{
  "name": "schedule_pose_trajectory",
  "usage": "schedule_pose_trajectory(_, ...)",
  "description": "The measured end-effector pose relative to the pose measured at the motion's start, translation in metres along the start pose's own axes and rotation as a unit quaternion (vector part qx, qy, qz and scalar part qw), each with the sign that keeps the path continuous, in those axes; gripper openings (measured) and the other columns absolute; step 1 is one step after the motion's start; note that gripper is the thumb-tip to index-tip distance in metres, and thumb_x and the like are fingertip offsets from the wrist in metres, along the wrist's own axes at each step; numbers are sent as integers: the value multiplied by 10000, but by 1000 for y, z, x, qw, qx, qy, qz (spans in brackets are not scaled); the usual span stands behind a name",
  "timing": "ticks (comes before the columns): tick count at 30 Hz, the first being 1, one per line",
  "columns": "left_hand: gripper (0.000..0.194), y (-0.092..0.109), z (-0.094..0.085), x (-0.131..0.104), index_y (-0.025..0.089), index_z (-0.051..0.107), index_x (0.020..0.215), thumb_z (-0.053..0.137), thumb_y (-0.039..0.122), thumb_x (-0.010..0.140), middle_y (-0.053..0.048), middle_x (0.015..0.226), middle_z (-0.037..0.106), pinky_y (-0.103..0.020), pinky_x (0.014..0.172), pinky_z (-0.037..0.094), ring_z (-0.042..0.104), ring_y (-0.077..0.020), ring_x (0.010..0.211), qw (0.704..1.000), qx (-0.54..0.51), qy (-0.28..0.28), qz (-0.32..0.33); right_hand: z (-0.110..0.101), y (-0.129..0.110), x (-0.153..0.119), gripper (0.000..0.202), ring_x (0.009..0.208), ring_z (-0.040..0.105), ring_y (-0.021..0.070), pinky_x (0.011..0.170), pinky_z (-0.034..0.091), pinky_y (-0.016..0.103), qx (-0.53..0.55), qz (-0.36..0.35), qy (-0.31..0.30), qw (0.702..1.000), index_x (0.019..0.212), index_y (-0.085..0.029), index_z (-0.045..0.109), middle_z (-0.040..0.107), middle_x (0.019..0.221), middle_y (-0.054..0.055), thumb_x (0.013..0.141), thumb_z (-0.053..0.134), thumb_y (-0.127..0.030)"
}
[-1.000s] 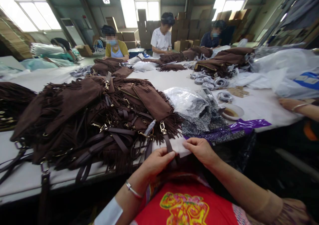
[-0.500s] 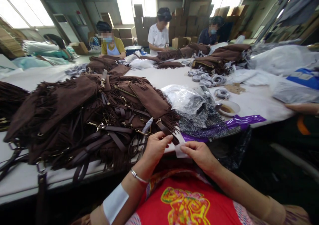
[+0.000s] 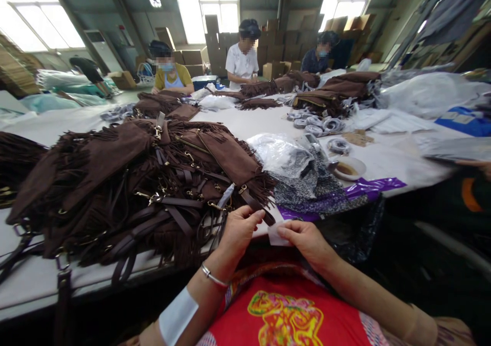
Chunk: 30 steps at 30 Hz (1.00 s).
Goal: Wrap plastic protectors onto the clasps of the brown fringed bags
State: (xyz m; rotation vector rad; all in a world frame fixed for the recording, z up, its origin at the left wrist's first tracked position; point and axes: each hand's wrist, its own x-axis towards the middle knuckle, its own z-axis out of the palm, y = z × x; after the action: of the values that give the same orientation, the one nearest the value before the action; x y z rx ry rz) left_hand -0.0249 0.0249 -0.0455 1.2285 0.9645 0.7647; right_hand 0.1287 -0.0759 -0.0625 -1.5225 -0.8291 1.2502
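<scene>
My left hand (image 3: 240,233) is closed on a dark brown leather strap (image 3: 255,203), pinched between thumb and fingers near the table edge. The strap runs up to a gold ring on a brown fringed bag (image 3: 230,154). Thumb and forefinger of my right hand (image 3: 307,237) pinch a small thin white slip (image 3: 276,236) beside the strap's end. Whether the slip touches the strap I cannot tell. To the left lies a big pile of fringed brown bags (image 3: 103,152) with straps and gold clasps. A small grey-wrapped piece (image 3: 226,195) hangs near my left hand.
Crumpled clear plastic (image 3: 278,152), speckled grey cloth (image 3: 303,187) and a roll of tape (image 3: 347,168) lie right of the bags. Rolled grey straps (image 3: 314,121) and more bags (image 3: 337,93) are farther back. Several people work across the white table (image 3: 238,121).
The view has tilted up slightly. My hands keep nearly the same grip on the strap and slip. Another person's arm at the right edge has drawn back, partly out of view.
</scene>
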Motion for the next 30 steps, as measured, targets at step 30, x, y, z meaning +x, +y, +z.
schedule_pose_trajectory(30,203,-17,2,-5,156,728,785,730,335,690,-28,753,717,-252,625,463,604,-152,660,999,-30,-18,-32,10,2,0,342,706,623,182,680,484,302,4,5,-1,1000,846,-115,749,724,789,66,718,724,-431)
